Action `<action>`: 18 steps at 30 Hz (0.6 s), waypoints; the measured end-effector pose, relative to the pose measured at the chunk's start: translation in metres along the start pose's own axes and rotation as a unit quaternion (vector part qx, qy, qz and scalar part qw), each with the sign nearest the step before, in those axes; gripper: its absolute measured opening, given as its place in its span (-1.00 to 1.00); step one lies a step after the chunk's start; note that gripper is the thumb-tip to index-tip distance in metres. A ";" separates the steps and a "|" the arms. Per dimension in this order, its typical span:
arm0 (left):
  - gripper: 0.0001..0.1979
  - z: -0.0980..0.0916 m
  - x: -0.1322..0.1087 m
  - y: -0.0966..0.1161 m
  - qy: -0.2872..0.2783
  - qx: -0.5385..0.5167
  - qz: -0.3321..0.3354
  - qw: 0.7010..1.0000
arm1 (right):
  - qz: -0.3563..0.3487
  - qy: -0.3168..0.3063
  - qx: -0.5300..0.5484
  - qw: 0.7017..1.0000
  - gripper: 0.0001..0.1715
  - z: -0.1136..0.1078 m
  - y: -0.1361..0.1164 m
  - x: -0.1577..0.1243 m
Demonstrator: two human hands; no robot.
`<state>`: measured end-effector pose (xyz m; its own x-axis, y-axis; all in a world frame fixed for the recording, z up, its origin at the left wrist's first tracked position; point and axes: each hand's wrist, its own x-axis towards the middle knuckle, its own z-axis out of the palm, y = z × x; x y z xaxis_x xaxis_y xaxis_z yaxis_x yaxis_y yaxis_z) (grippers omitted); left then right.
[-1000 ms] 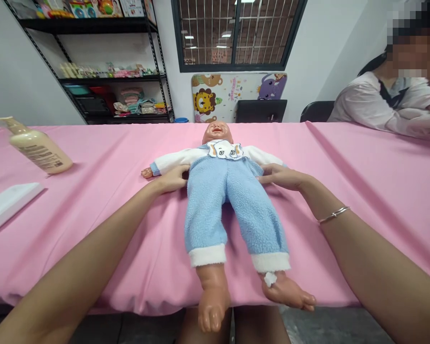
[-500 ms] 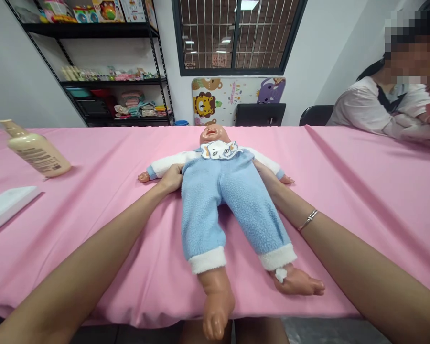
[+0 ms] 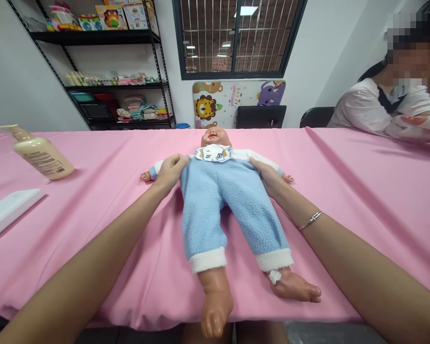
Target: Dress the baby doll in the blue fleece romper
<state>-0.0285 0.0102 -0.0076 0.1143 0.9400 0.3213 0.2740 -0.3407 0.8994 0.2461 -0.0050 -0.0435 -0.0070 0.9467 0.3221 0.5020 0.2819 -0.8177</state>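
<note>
A baby doll (image 3: 216, 136) lies on its back, head away from me, feet at the near edge. It wears fluffy light blue trousers (image 3: 204, 210) with white cuffs and a white top with an animal face on the front. My left hand (image 3: 172, 168) pinches the trousers' waist at the doll's left-hand side in the view, fingers closed. At the opposite side of the waist my right hand (image 3: 265, 173) grips the trousers, its thumb on top and its other fingers partly hidden. A small white tuft is at one ankle.
A pink cloth (image 3: 111, 229) covers the table. At the left are a tilted pump bottle (image 3: 45, 155) and a white box (image 3: 12, 210). A person in white (image 3: 365, 107) leans on the table at the far right. Shelves (image 3: 93, 38) and a black monitor (image 3: 261, 117) stand beyond.
My left hand has moved up and slightly right at the waist, and the trousers' waist has shifted. The doll's front collar sits a little further left. The view has tilted slightly.
</note>
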 end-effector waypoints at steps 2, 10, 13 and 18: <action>-0.56 -0.005 0.001 -0.009 -0.079 0.073 0.013 0.994 | 0.017 0.013 -0.010 1.000 -0.63 -0.003 0.007 0.001; -0.66 -0.020 0.009 -0.035 -0.054 0.157 0.036 0.986 | 0.024 0.023 -0.126 0.992 -0.63 -0.001 0.025 0.006; -0.76 -0.007 0.008 -0.012 0.063 0.186 0.052 0.979 | 0.027 0.024 -0.202 0.979 -0.74 0.004 0.025 0.006; -0.78 0.048 0.020 0.040 -0.012 0.158 0.111 0.981 | 0.051 -0.012 -0.252 0.966 -0.64 0.003 0.028 0.006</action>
<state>0.0306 0.0146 0.0206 0.2257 0.8428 0.4886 0.5213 -0.5282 0.6703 0.2571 0.0093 -0.0662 0.0476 0.9706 0.2361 0.8587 0.0810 -0.5061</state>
